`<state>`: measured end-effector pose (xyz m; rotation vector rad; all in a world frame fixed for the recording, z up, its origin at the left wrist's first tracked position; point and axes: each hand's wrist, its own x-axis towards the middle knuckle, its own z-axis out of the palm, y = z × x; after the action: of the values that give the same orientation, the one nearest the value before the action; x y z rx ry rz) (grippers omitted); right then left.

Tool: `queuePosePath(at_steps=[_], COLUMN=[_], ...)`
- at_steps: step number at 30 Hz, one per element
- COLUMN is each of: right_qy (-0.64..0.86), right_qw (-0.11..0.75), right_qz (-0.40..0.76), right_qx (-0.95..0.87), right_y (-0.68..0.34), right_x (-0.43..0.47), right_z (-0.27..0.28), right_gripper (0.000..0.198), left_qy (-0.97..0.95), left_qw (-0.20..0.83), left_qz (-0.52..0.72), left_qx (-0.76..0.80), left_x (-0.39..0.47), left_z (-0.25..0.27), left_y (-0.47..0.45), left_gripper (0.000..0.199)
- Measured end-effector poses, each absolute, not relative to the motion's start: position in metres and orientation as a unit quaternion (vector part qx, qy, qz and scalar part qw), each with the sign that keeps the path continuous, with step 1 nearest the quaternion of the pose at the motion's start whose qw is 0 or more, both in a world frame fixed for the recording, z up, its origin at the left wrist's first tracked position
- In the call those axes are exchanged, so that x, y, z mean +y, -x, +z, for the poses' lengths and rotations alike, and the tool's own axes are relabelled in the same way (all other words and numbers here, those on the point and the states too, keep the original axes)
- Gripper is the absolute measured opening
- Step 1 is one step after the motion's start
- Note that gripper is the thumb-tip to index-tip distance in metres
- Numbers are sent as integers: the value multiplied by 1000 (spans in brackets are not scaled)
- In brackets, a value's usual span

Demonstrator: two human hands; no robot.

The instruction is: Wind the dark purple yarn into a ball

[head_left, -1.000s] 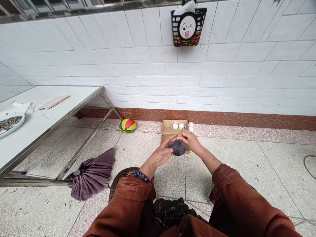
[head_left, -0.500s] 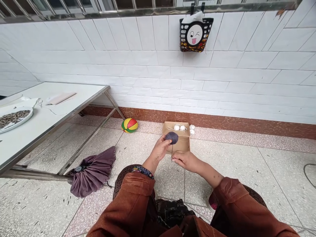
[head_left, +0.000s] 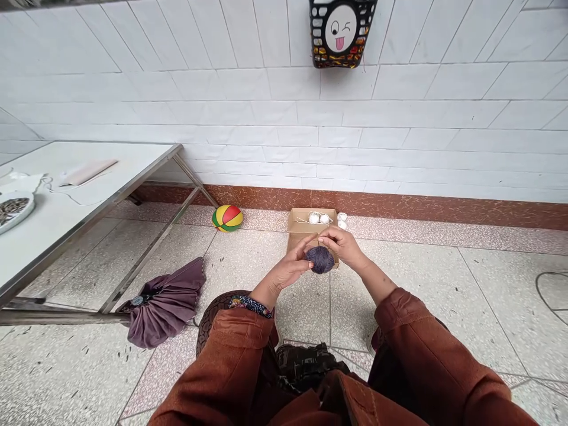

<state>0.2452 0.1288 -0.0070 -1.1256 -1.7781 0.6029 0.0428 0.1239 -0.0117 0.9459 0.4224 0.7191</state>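
A purple-grey yarn ball (head_left: 320,260) is gripped by my left hand (head_left: 290,267), whose thumb lies along the ball's near side. Just above and to the right of the ball, my right hand (head_left: 344,244) is closed in a pinch on the dark strand of yarn coming off it. Behind both hands an open cardboard box (head_left: 298,219) sits on the floor, partly hidden by them. White yarn balls (head_left: 313,218) with loose ends lie at the box's far side, and more white balls (head_left: 342,218) rest just right of the box.
A red, yellow and green ball (head_left: 228,218) lies on the floor near the wall. At left stands a metal-framed table (head_left: 146,157) with a plate (head_left: 18,216) of dark pieces; a folded purple umbrella (head_left: 171,307) lies beside it. A black basket (head_left: 341,29) hangs on the wall.
My right hand has moved from below the yarn ball to above and right of it. The left hand has shifted slightly with the ball, and the view has tilted down.
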Motion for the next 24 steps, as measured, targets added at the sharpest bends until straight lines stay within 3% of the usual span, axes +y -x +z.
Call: queuePosePath(at_steps=[3,10,17,21,24], right_qy=[476,496,371,367,413], right_qw=[454,395,270,328,396], right_qz=[279,276,210,174,165], right_qx=[-700,-723,-864,-853,-803], right_y=[-241,-228,-216,-220,-233], right_x=[133,119,83,80,92], right_z=[-25,-51,-28,-5,4], right_gripper=[22,13,25,27,28], left_qy=[-429,-362,-327,-347,-386], left_qw=[817,793,740,750,779], left_qz=[344,438,505,471,406], left_qx=[176,219,301,310,282], left_x=[123,135,145,142,136], left_z=[-8,-17,-22,-25,-24], left_y=[-44,-43,-41,-41,-42], left_gripper=[79,51,41,43,56])
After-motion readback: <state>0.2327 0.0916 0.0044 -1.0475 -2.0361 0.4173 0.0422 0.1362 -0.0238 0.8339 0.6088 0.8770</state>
